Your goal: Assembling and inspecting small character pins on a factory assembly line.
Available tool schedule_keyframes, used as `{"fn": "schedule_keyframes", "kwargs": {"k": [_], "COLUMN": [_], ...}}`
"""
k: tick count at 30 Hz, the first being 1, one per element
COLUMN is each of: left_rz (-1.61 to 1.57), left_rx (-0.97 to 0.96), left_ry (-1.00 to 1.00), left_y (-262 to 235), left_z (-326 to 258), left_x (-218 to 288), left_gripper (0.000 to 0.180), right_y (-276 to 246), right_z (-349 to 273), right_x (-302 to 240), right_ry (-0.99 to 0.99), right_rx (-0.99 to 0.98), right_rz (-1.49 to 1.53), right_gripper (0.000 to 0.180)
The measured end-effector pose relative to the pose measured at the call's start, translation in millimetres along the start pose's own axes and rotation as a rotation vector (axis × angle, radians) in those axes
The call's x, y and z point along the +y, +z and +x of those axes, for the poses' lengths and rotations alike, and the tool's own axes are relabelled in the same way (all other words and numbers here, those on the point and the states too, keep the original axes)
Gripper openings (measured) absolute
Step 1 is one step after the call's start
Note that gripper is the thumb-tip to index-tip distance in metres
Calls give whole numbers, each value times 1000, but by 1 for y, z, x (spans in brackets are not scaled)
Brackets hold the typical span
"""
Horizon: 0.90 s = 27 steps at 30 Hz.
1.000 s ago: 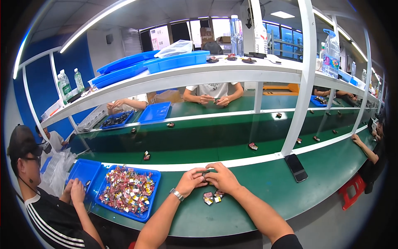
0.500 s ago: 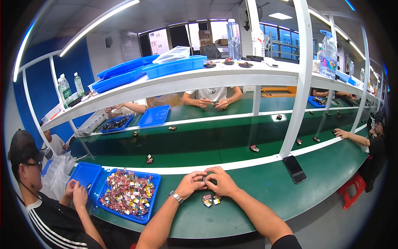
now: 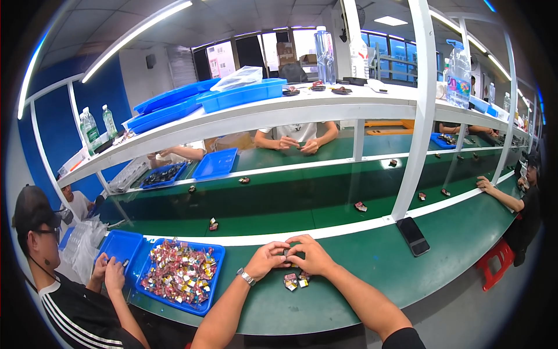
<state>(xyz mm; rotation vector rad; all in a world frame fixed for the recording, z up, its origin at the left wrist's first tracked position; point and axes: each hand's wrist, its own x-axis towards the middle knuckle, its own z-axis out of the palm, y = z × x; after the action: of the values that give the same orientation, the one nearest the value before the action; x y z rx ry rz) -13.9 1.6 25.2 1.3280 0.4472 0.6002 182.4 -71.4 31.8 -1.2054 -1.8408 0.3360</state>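
Observation:
Above the green bench [image 3: 349, 285], my left hand [image 3: 264, 260] and my right hand [image 3: 313, 257] meet fingertip to fingertip. Both are closed in a pinch on a small dark part [image 3: 286, 252], mostly hidden by the fingers, so its exact kind does not show. Just below my hands lie several small black parts [image 3: 290, 282] with pinkish and yellow-white pieces on them. To the left of my left forearm stands a blue tray [image 3: 220, 260], heaped with small red, white and yellow wired pieces [image 3: 177, 270].
A black phone [image 3: 413, 237] lies right of my hands, beside a white upright post [image 3: 414, 145]. Beyond a white rail runs a green conveyor belt [image 3: 279, 209] carrying scattered small parts. A co-worker [image 3: 64, 291] sits close at left by another blue tray [image 3: 125, 238]; others work across and at right.
The parts on the belt have shifted slightly to the right. My hands stay together in nearly the same place, with the fingers moving only a little.

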Motion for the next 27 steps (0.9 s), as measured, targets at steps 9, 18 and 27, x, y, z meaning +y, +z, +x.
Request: {"fn": "schedule_keyframes", "kwargs": {"k": [9,18,27], "left_rz": [-132,-212,-209], "left_rx": [37,44,92], "left_ry": [-11,36,39], "left_y": [0,-2,0], "left_z": [0,3,3], "left_x": [-10,-12,-18], "left_gripper": [31,29,30], "right_y": [5,8,14], "right_z": [-2,-2,-4], "right_x": [-9,-13,-14], "right_ry": [-24,-72,-24], "right_rx": [80,132,185], "right_rz": [29,-61,-92], "right_gripper": [11,9,9]}}
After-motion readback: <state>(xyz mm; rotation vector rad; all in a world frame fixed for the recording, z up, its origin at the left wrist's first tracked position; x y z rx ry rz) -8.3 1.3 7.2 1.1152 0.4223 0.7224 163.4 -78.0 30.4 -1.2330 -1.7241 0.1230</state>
